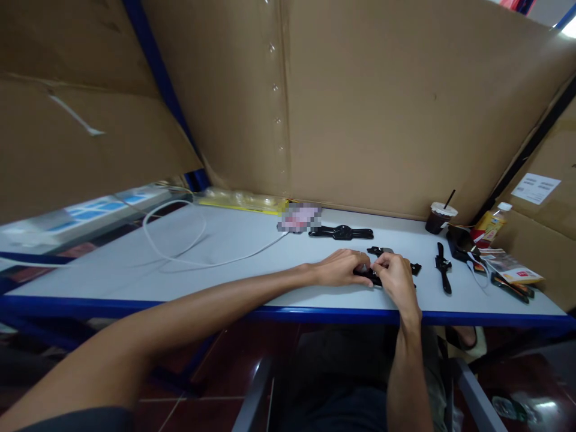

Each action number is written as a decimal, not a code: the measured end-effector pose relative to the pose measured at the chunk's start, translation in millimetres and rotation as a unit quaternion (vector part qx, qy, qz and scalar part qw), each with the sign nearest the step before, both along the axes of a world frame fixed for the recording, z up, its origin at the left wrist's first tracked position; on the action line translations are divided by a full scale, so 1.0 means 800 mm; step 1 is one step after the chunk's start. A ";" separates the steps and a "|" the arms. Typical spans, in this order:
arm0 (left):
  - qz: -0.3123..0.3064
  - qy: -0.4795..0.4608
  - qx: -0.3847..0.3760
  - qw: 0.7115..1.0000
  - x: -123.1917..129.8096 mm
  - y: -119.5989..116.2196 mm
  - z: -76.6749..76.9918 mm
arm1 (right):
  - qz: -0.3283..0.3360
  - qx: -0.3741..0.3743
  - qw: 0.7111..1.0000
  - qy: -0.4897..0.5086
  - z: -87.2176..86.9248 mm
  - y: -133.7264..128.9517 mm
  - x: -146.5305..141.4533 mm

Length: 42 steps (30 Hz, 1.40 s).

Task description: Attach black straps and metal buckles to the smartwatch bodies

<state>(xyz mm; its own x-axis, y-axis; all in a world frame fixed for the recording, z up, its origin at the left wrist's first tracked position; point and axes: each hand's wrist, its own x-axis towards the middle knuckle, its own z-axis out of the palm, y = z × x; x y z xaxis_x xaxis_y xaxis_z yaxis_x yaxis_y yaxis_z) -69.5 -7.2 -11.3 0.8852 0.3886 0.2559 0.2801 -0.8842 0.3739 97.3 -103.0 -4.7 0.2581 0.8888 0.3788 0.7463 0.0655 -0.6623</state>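
Near the table's front edge, my left hand [344, 267] is closed around one end of a black spokeshave [363, 275], mostly hidden under my fingers. My right hand [396, 276] meets it there, thumb and fingertips pinched together over the tool's middle. What small thing that pinch holds, if anything, is hidden. Just behind my hands lies another black part with a greyish piece [384, 250], partly covered. A black end [416, 268] pokes out to the right of my right hand. Two more black spokeshaves lie apart: one farther back [342, 232], one to the right [443, 268].
A white cable [225, 264] loops across the left of the white table [135, 282] to a blurred-out pink item [299, 217]. To the right stand a drink cup [441, 218], a bottle [492, 225], a black box [462, 243] and packets [513, 267]. Cardboard [382, 108] walls the back.
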 end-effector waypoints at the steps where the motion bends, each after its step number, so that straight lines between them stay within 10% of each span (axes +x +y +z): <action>1: 0.001 0.001 -0.001 1.000 0.000 0.000 0.000 | 0.000 0.004 1.000 -0.005 -0.002 0.000 0.000; 17: -0.012 -0.017 -0.010 1.000 0.001 -0.002 0.002 | -0.086 0.025 0.977 -0.194 -0.018 -0.007 -0.013; 29: -0.001 -0.004 0.006 1.000 0.000 0.001 -0.002 | 0.030 0.125 0.991 -0.043 -0.016 -0.012 0.003; 42: 0.000 0.012 0.016 1.000 -0.001 -0.002 0.003 | -0.037 0.090 0.994 -0.053 -0.019 -0.010 0.004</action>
<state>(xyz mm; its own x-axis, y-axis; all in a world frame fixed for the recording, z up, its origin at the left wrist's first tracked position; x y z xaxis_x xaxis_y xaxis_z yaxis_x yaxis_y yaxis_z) -70.6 -8.8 -9.2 0.8910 0.3813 0.2465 0.2895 -0.8953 0.3386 100.9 -111.0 -19.8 0.2696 0.7840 0.5591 0.8186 0.1191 -0.5618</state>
